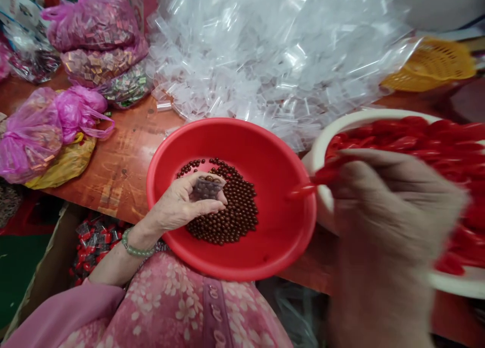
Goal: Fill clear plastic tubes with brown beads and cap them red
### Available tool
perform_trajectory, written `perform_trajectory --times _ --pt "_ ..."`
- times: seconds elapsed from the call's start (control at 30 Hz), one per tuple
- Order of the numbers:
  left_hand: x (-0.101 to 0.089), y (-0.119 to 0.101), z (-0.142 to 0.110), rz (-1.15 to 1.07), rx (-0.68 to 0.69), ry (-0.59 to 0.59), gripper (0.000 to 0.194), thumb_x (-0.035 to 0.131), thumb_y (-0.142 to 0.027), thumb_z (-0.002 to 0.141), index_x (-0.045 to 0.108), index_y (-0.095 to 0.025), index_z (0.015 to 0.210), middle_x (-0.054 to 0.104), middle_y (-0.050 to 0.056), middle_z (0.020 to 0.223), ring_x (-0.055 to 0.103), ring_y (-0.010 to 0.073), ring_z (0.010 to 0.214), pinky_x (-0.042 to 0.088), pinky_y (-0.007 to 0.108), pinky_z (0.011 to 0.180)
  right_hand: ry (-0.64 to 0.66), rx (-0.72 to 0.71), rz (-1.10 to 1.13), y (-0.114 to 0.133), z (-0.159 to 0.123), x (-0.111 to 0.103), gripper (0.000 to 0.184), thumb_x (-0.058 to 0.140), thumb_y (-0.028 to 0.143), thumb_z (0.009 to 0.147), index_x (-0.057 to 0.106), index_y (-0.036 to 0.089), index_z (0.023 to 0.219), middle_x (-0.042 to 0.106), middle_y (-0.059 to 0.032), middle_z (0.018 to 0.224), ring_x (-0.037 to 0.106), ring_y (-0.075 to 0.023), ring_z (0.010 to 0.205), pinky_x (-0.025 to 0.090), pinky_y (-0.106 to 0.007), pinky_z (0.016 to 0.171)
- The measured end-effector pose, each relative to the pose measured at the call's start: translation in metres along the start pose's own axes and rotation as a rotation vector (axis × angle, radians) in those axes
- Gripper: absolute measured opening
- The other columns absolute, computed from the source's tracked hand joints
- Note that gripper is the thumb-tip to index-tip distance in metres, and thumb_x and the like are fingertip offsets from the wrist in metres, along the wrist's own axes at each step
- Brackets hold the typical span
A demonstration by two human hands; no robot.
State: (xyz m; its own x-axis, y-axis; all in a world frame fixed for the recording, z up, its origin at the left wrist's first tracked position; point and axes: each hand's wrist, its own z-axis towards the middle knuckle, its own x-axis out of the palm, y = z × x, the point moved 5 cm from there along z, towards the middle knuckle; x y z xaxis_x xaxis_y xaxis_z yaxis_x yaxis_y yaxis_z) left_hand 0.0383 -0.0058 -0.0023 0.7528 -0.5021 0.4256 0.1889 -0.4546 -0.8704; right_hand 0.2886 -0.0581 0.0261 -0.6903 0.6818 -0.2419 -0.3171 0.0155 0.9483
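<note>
The narrow grip of the left hand (178,205) on a small clear plastic cup (207,188) above brown beads (223,211) in the red basin (280,206) could slip and spill them, while the blurred right hand (386,206) left its hold on a red plastic piece (301,191) impossible to tell.

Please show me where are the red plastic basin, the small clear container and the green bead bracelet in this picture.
Red plastic basin (278,186), head view: bare inner wall.
Small clear container (208,188), head view: its clear side, between the fingers.
Green bead bracelet (134,245), head view: beads around the wrist.
</note>
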Motion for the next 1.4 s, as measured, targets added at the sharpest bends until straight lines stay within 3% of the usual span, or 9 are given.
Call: perform_trajectory --times 0.1,0.2,0.53,0.9,1.0,1.13,1.23,1.33,1.4 --pt "-0.005 0.003 0.000 -0.026 -0.010 -0.078 0.038 0.082 -0.017 0.067 0.063 -0.015 0.099 0.069 0.000 0.085 0.065 0.0087 0.075 0.052 0.022 0.075 0.064 0.173 0.419 0.011 -0.021 0.060 0.021 0.081 0.030 0.062 0.070 0.022 0.078 0.064 0.0008 0.072 0.058 -0.0125 0.059 0.050 -0.030 0.058" --pt "-0.012 0.008 -0.001 -0.057 -0.022 -0.156 0.040 0.085 -0.019 0.063 0.063 -0.015 0.097 0.069 0.000 0.086 0.065 0.0080 0.071 0.053 0.020 0.069 0.163 0.222 0.505 0.010 -0.036 0.086 0.020 0.082 0.029 0.065 0.071 0.023 0.080 0.065 0.0029 0.075 0.060 -0.0089 0.063 0.049 -0.023 0.059" --pt "-0.019 0.009 0.001 -0.121 0.071 -0.191 0.033 0.082 -0.027 0.070 0.061 -0.012 0.092 0.065 -0.002 0.078 0.063 0.0064 0.063 0.053 0.019 0.064 0.318 -0.078 0.171 0.007 -0.054 0.073 0.015 0.083 0.025 0.070 0.072 0.025 0.081 0.070 0.0006 0.081 0.067 -0.0141 0.075 0.055 -0.027 0.070" --pt "-0.022 0.001 -0.005 0.104 -0.014 -0.232 0.018 0.071 -0.022 0.076 0.059 -0.013 0.085 0.059 -0.003 0.073 0.057 0.0064 0.066 0.045 0.020 0.066 0.941 -0.449 -0.314 0.022 -0.059 0.092 0.032 0.059 0.018 0.091 0.064 0.024 0.122 0.067 -0.0052 0.099 0.066 -0.0148 0.086 0.054 -0.027 0.075" --pt "-0.026 0.002 -0.004 0.224 0.024 -0.264 0.014 0.068 -0.021 0.077 0.059 -0.013 0.083 0.058 -0.003 0.073 0.054 0.0077 0.066 0.043 0.021 0.065 0.958 -0.402 -0.269 0.017 -0.061 0.097 0.023 0.056 0.019 0.093 0.067 0.023 0.112 0.065 -0.0050 0.095 0.065 -0.0142 0.084 0.053 -0.027 0.074" --pt "-0.027 0.005 -0.001 0.272 0.035 -0.232 0.011 0.065 -0.022 0.079 0.059 -0.014 0.083 0.059 -0.002 0.073 0.055 0.0096 0.067 0.043 0.023 0.064 0.870 -0.132 -0.051 0.004 -0.059 0.099 0.012 0.063 0.026 0.090 0.068 0.024 0.100 0.068 -0.0030 0.093 0.066 -0.0145 0.085 0.055 -0.027 0.075" --pt "-0.026 0.002 0.001 0.303 0.080 -0.233 0.012 0.066 -0.023 0.079 0.060 -0.014 0.082 0.059 -0.002 0.073 0.053 0.0094 0.067 0.041 0.023 0.065 0.767 0.050 0.095 -0.001 -0.060 0.099 0.026 0.070 0.028 0.084 0.067 0.027 0.110 0.071 -0.0011 0.092 0.069 -0.0143 0.084 0.057 -0.027 0.076" --pt "-0.026 0.000 0.002 0.286 0.118 -0.226 0.011 0.068 -0.022 0.078 0.062 -0.014 0.083 0.060 -0.002 0.076 0.053 0.0092 0.070 0.040 0.023 0.067 0.717 0.072 0.137 0.002 -0.063 0.100 0.043 0.073 0.026 0.082 0.063 0.031 0.124 0.073 0.0000 0.094 0.069 -0.0136 0.085 0.058 -0.028 0.079" --pt "-0.026 0.004 0.003 0.215 0.083 -0.191 0.011 0.068 -0.022 0.078 0.063 -0.014 0.084 0.060 -0.002 0.075 0.053 0.0089 0.069 0.040 0.023 0.067 0.737 0.019 0.081 0.005 -0.064 0.101 0.036 0.072 0.025 0.083 0.067 0.031 0.118 0.073 -0.0011 0.097 0.069 -0.0141 0.086 0.057 -0.029 0.080"
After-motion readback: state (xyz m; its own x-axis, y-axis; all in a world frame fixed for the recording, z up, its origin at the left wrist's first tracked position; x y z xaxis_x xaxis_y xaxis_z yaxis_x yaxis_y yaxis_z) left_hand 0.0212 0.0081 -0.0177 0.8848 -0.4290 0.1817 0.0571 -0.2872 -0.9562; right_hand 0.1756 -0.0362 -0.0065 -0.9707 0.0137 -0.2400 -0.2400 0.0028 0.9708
